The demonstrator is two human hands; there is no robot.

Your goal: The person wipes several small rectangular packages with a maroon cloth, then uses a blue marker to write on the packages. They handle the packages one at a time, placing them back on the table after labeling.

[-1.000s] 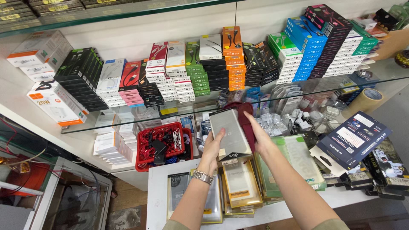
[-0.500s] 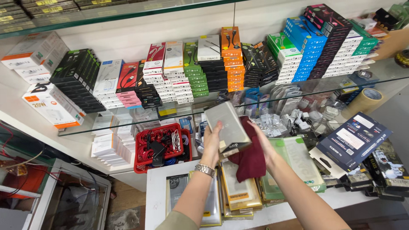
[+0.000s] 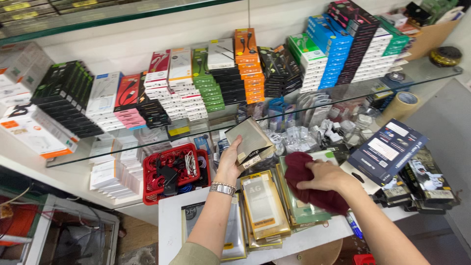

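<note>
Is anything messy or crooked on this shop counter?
Yes. The flat packs under the left hand lie fanned and overlapping, some poking past the white counter edge. The red basket holds tangled cables. The right hand presses a dark red cloth on the packs. The shelved boxes look neat.
</note>
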